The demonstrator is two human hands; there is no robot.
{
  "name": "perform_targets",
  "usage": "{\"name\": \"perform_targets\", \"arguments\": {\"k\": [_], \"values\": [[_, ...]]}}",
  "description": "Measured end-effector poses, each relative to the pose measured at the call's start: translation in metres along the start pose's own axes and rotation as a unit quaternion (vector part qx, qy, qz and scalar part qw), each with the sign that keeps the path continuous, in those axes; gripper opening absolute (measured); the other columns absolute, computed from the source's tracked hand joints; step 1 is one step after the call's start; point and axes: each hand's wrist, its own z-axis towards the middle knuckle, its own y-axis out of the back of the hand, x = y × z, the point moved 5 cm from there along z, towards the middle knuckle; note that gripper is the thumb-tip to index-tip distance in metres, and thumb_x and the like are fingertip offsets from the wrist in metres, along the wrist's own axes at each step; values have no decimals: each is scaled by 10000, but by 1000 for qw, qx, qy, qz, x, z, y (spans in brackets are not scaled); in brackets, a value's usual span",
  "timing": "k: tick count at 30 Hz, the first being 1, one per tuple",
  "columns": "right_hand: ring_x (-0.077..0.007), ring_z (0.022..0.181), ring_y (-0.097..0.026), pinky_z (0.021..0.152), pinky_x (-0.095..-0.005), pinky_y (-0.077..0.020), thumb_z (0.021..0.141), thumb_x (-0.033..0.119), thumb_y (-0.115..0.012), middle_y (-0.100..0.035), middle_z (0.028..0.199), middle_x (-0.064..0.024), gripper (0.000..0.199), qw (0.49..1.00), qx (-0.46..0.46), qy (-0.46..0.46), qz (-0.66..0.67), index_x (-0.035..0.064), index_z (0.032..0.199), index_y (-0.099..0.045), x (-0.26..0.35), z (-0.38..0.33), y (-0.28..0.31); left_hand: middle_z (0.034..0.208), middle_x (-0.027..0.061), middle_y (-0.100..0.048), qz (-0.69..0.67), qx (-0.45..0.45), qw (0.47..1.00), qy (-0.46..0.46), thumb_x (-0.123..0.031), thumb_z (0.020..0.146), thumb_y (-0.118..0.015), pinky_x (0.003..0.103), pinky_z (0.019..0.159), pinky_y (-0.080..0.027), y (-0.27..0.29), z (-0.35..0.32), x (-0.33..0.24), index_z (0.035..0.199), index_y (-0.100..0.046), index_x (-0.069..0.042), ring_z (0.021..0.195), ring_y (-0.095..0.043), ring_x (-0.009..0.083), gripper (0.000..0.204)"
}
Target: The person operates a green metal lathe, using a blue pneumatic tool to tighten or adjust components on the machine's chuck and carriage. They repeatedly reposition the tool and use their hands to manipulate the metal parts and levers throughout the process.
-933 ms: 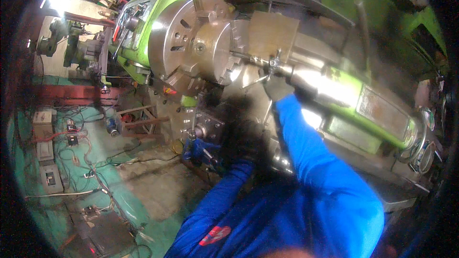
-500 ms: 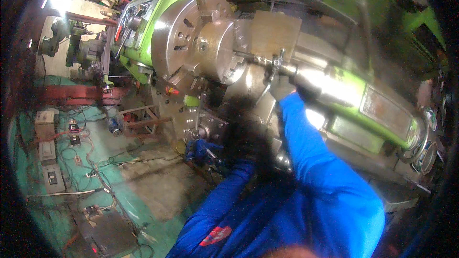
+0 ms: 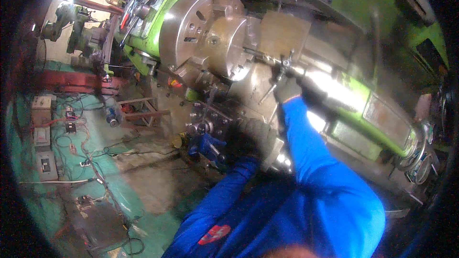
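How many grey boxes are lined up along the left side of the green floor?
3: the top box, the middle box just below it in the picture, and the bottom box below that. More could be hidden in the dark rim.

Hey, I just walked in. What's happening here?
A person in blue sleeves is working at a big green machine. The right hand is at a metal handle with crossed bars, between a large round disc and a shiny cylinder; its exact grip is unclear. The left hand is lower, beside a dark metal block. It is too dark and blurred to tell whether it holds anything.
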Motion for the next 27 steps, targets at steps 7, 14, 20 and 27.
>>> {"name": "perform_targets", "arguments": {"k": [7, 14, 20, 27], "values": [[-142, 488, -464, 444, -305, -349, 977, 350, -580, -539, 628, 7, 256, 632, 125, -173, 745, 109, 978, -665, -11, -51, -28, 794, 141, -612, 8, 12, 1000, 10, -296, 846, -626, 519, 815, -446, 0, 5, -3, 748, -624, -81, 825, -591, 341, 237], [-306, 1113, -626, 938, -416, -495, 1026, 363, -502, -670, 1182, -183, 420, 965, 100, -87, 225, 16, 1205, -659, -85, -22, 18, 777, 109, -638, 111, 128, 985, 8, -308, 868, -573, 473, 822, -446, -50, -16, 6, 709, -663, -107, 829, -605, 309, 272], [-398, 1277, -557, 1075, -514, -440, 1058, 432, -317, -548, 1438, -159, 445, 984, 106, -139, -31, 290, 1429, -518, -43, -49, 43, 789, 99, -653, 107, 122, 987, 20, -337, 885, -536, 450, 854, -434, -50, -16, 7, 701, -682, -134, 834, -613, 297, 311], [-399, 1243, -588, 1036, -522, -467, 1034, 491, -371, -596, 1375, -171, 489, 982, 20, -187, -15, 190, 1330, -617, -55, -46, 33, 878, 163, -675, 68, 75, 994, 36, -363, 919, -520, 526, 824, -449, -50, -27, 10, 789, -714, -75, 871, -636, 349, 371]]}}
